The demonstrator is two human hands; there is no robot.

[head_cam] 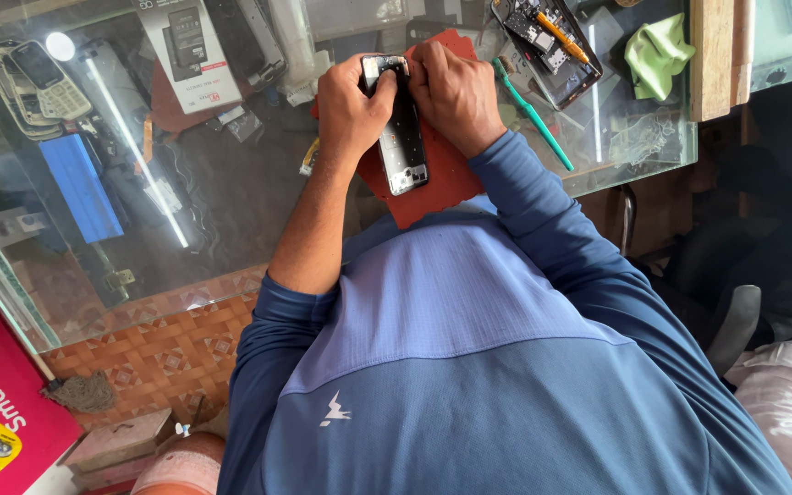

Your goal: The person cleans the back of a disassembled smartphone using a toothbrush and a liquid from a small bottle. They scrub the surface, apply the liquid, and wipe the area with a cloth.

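Blue shirt [469,367] fills the near frame; we look down past our own chest to the glass counter [231,183].

Both forearms reach forward and meet over a red mat [442,179] at the counter's near edge. On the mat lies an opened phone [403,137], long axis pointing away from us, innards up. Mat likely there to keep the glass from scratching and parts from sliding.

Left hand [350,105] pinches the phone's far end from the left side, thumb pressed on the top edge. Right hand [451,92] closes on the same end from the right, fingers curled over the corner. Both grips narrow and tight on the phone; looks like they brace it while working something at the top. What sits under the fingertips we cannot make out; any small tool is hidden.

Just right of the mat: a green pry tool [533,115], within easy reach. Farther right, a second opened phone [547,37] with an orange tool across it, then a crumpled green cloth [657,55].

Far left: stacked keypad phones [34,82], a white box [185,46], a blue slab [80,188] under the glass. Glare streaks the pane, so shelf contents below read poorly. Top edge cuts off the far clutter.
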